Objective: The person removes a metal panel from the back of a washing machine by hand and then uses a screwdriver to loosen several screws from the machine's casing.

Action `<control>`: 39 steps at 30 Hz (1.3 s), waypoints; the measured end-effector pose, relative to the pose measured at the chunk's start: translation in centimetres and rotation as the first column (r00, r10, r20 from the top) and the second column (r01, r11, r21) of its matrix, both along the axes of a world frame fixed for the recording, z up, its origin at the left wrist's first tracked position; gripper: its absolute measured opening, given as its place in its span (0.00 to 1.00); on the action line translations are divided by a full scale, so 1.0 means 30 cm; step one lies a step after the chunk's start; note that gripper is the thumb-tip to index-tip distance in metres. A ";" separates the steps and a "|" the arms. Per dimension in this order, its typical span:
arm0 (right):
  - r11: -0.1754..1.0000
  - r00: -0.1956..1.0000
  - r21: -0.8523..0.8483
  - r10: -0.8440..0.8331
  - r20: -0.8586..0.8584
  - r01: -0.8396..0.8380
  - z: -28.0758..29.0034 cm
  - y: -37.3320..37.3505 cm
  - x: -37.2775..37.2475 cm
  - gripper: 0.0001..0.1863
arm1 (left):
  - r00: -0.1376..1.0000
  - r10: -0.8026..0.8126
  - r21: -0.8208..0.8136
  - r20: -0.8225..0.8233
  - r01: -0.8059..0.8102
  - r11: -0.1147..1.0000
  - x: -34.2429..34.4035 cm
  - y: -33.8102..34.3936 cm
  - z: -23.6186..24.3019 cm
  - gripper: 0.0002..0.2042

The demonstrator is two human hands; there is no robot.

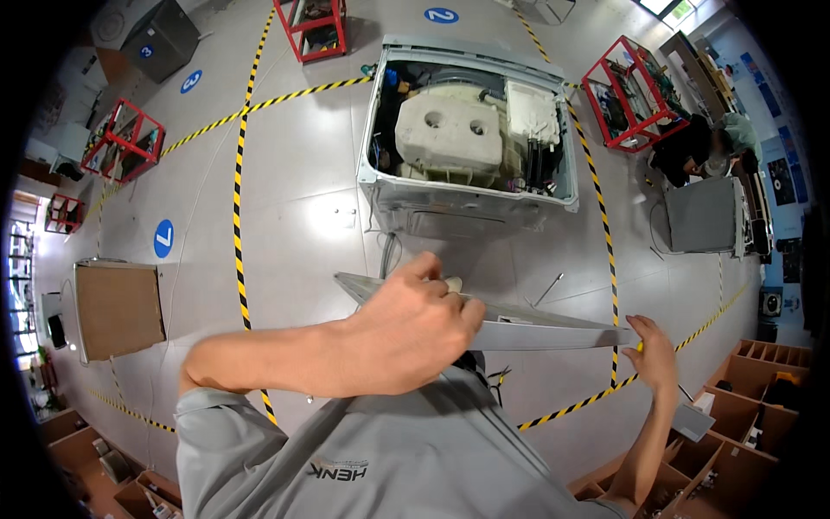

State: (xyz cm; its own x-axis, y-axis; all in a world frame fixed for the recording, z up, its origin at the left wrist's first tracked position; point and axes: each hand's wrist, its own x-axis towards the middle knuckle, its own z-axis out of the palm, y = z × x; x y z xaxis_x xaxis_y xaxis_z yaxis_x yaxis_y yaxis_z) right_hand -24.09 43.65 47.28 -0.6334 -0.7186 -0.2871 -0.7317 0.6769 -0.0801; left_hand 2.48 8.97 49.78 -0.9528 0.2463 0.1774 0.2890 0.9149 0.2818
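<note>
My left hand is in front of my chest, its fingers curled closed, with whatever lies inside them hidden. Just beyond it is a flat grey panel, seen nearly edge-on and slanting across in front of me. At the panel's right end, my right hand has bent fingers around a small thing with a yellow part, mostly covered by the hand. Farther ahead stands a washing machine with its top off. A pale counterweight block with two round holes shows inside, beside a white plastic housing and hoses.
A thin metal tool lies on the floor past the panel. Red racks stand around, and a brown-faced box-shaped unit is at left. Wooden compartment trays are near right. Another person works by a grey appliance.
</note>
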 end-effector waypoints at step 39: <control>0.895 0.976 -0.411 0.210 0.052 -0.171 0.302 -0.614 0.432 0.12 | 0.170 0.405 0.439 0.898 -0.299 -0.847 0.531 -0.125 -1.746 0.38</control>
